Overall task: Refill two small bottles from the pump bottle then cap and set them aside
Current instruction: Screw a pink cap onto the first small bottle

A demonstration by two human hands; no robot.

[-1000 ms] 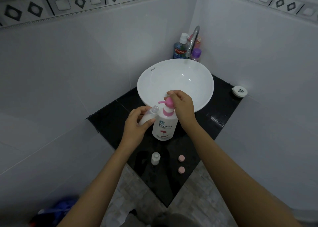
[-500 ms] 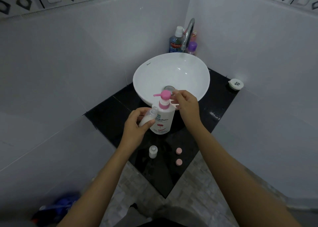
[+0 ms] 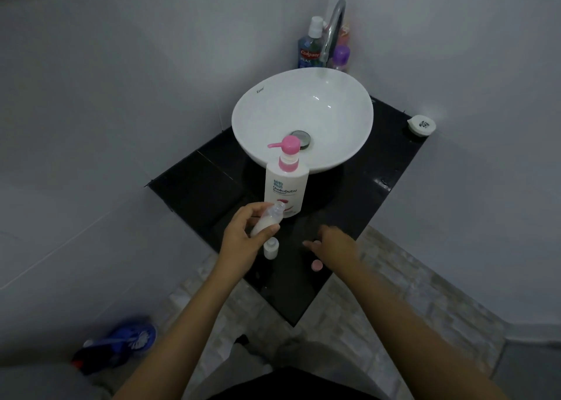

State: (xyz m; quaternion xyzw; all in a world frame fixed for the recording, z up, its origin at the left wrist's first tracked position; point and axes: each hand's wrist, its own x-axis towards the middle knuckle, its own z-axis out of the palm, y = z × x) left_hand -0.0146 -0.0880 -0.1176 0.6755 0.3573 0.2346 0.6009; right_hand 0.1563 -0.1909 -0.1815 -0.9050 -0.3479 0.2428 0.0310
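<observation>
A white pump bottle (image 3: 285, 187) with a pink pump head stands upright on the black counter (image 3: 358, 205), in front of the basin. My left hand (image 3: 243, 239) is shut on a small clear bottle (image 3: 268, 219), uncapped, tilted, holding white liquid. Just below it a second small white bottle (image 3: 270, 248) stands on the counter, uncapped. My right hand (image 3: 332, 243) hovers low over the counter with fingers spread, its fingertips at one pink cap (image 3: 315, 242). The other pink cap (image 3: 316, 265) lies free beside my wrist.
A white bowl basin (image 3: 343, 144) with a chrome tap (image 3: 334, 26) fills the back of the counter. Mouthwash and other bottles (image 3: 309, 47) stand behind it. A small white round dish (image 3: 421, 125) sits at the right corner. A blue brush (image 3: 121, 345) lies on the floor at left.
My right hand left the pump head and came down to the pink caps. My left hand drew the small bottle away from the spout, down and toward me.
</observation>
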